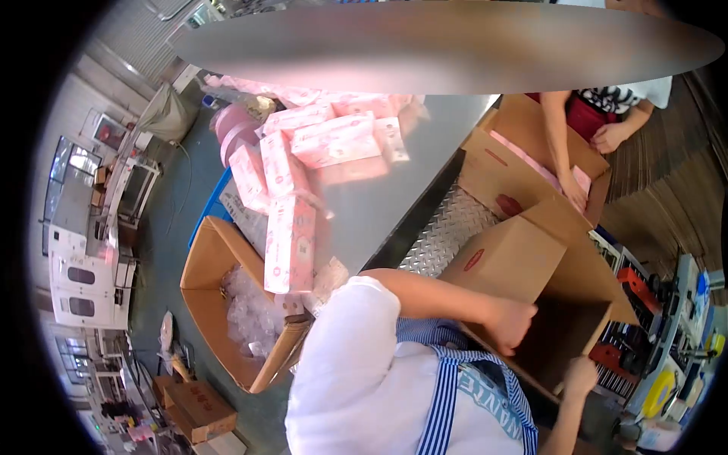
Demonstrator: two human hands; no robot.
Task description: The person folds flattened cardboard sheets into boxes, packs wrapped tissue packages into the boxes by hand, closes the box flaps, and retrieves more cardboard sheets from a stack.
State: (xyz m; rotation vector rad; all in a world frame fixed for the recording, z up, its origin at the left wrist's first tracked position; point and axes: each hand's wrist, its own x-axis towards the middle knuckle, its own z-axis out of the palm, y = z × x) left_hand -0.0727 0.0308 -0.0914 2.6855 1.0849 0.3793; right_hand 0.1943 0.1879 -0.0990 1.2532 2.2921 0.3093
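Observation:
An open, tilted cardboard box (503,258) stands in front of my body, its dark inside facing up. My left hand (511,324) is over its near side, fingers curled; whatever they hold is hidden. On the right, my right hand (580,376) is closed round the box's near right edge. Several pink-and-white packs (290,246) lie on the metal table (364,208) to the left of the box, some stacked on others.
Another person's hand (574,191) reaches into a second cardboard box (485,163) holding pink packs. A carton of clear plastic (199,292) is at left. Flattened cardboard (667,167) is stacked at right, above a cluttered tool area (660,379). A blurred shape crosses the top.

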